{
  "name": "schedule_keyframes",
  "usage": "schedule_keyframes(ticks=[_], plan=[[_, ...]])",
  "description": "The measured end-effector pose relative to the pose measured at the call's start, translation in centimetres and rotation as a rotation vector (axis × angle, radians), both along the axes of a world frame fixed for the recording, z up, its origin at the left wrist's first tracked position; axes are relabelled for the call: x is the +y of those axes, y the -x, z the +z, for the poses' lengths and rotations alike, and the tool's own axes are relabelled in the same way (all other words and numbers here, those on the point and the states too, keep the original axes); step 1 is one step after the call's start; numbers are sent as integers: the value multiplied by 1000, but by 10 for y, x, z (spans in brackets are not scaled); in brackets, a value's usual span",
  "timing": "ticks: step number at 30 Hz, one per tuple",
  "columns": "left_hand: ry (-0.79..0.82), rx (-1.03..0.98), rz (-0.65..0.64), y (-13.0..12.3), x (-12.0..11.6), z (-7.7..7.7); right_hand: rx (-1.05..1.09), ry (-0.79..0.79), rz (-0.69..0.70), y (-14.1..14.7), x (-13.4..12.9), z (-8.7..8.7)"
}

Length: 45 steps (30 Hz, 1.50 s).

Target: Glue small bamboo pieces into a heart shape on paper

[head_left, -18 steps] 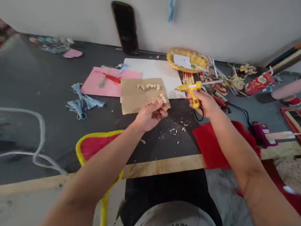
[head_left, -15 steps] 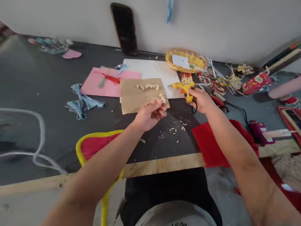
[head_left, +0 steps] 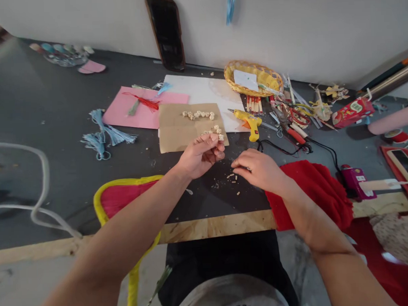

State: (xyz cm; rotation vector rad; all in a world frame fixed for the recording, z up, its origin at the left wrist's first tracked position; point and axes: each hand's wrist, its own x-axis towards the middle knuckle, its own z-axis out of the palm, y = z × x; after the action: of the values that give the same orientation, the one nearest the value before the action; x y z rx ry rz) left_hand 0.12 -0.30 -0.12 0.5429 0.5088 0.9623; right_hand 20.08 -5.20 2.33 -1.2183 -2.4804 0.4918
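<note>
My left hand (head_left: 204, 155) is closed in a pinch, with a small cream knobbly cluster (head_left: 221, 137) at its fingertips, by the front edge of the brown paper (head_left: 170, 136). Similar cream clusters (head_left: 198, 114) lie in a row on that paper. My right hand (head_left: 258, 169) is low over the dark table, thumb and fingers bent with a gap between them. Small cream cut pieces (head_left: 234, 178) and crumbs are scattered beside its fingertips; some may be hidden under the hand. The yellow glue gun (head_left: 251, 123) lies on the table beyond my right hand, its nozzle pointing left.
A wicker basket (head_left: 233, 83) stands by the wall, near pliers (head_left: 295, 134) and a red carton (head_left: 353, 112). Blue tassels (head_left: 104, 134) and pink paper (head_left: 117, 113) lie left. Red cloth (head_left: 312, 189) is under my right forearm. A black phone (head_left: 166, 34) leans on the wall.
My right hand has let go of the glue gun, leaving it on the table, and has moved down and left to the small pieces. My left hand keeps its pinch almost in place.
</note>
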Motion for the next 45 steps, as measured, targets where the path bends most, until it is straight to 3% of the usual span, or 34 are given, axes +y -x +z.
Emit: schedule_keyframes(ticks=[7,9,14,17,36,45], plan=[[-28,17,-40,-1,-1,1,-210,-31,27,12,-2,-18],[-50,34,-64,-1,-2,0,-88,-86,-21,11,-2,-17],[-72,139,-160,-1,-5,-2,476,-234,-238,8,-4,-9],[-104,174,-222,-3,-6,-3,574,-280,-240,9,-5,-6],[-164,244,-297,-5,-8,0,556,-267,-227,9,-7,-7],[-175,260,-306,-4,-8,-1,533,-301,-105,8,-6,-9]])
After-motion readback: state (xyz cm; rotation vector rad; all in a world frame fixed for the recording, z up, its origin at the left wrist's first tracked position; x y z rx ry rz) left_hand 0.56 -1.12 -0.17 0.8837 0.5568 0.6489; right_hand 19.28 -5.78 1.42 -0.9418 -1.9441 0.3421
